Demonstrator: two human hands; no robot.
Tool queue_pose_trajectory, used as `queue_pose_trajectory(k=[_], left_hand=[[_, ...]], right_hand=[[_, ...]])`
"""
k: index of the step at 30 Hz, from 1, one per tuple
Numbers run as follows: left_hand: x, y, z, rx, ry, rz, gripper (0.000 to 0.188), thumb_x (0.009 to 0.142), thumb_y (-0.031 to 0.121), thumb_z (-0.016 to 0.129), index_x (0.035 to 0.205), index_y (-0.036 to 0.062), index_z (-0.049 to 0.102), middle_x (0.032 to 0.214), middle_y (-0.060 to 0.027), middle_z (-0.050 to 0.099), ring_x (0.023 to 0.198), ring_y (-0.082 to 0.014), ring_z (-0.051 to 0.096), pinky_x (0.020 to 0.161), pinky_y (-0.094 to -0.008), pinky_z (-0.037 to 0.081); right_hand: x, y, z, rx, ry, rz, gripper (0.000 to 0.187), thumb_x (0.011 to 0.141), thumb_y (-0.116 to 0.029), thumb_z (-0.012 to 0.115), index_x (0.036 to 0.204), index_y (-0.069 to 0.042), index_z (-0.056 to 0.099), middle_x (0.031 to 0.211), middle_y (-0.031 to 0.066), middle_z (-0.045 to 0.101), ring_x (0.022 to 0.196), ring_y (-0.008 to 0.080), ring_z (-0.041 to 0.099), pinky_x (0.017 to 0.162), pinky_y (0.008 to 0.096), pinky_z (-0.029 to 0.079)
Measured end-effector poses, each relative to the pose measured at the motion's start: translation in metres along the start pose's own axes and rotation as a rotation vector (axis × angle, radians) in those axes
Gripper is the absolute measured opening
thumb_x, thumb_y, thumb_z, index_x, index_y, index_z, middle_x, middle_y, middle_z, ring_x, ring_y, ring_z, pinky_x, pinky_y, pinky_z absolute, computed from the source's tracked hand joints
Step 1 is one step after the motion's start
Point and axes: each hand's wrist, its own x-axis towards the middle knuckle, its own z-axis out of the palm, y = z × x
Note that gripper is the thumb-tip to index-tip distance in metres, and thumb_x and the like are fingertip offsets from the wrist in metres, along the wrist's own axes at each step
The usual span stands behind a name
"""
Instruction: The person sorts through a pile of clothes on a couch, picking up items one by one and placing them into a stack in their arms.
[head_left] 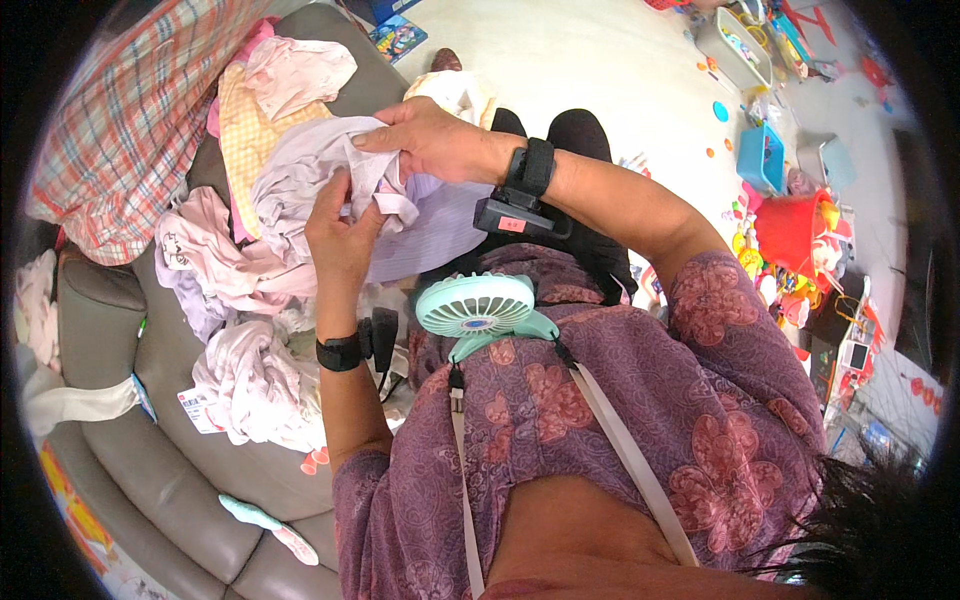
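Note:
Both my hands hold a pale lilac-grey garment (300, 180) above the sofa and my lap; its exact kind is hard to tell in the folds. My left hand (342, 222) pinches its near edge, fingers and thumb closed on the cloth. Just beyond, my right hand (432, 140) grips the upper edge between thumb and fingers. Under the hands, a lavender ribbed cloth (430, 232) drapes over my lap. To the left lie a pink printed garment (222, 250) and a heap of whitish-pink clothes (258, 380). Farther off are a yellow checked cloth (250, 130) and a pale pink garment (300, 75).
A large plaid cloth or bag (130, 130) stands at the far left of the grey sofa (180, 480). A sock (270, 525) lies near. A mint neck fan (475, 305) hangs on my chest. At right, a red bucket (790, 235), a blue basket (760, 158) and scattered toys stand on the floor.

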Motion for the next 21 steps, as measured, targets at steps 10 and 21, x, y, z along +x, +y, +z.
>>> queue_pose_trajectory(k=[10,21], left_hand=[[0.013,0.049,-0.034,-1.162,0.154,-0.494,0.035,0.090,0.013,0.044,0.119,-0.0054,0.045,0.117,-0.0135,0.053,0.101,-0.0210,0.055,0.087,-0.0363,0.046],[0.003,0.037,-0.010,-0.045,0.231,0.095,0.022,0.084,0.003,0.051,0.101,-0.0081,0.056,0.095,-0.0118,0.060,0.081,-0.0149,0.056,0.069,-0.0271,0.047]], right_hand=[[-0.004,-0.025,-0.025,-0.752,0.021,-0.241,0.033,0.069,-0.002,0.064,0.102,0.001,0.061,0.079,0.0062,0.063,0.062,0.0080,0.055,0.054,0.0220,0.046],[-0.027,0.004,0.016,-1.044,-0.091,-0.585,0.015,0.071,-0.007,0.055,0.084,-0.001,0.059,0.077,0.0143,0.059,0.068,0.0331,0.057,0.063,0.0379,0.047]])
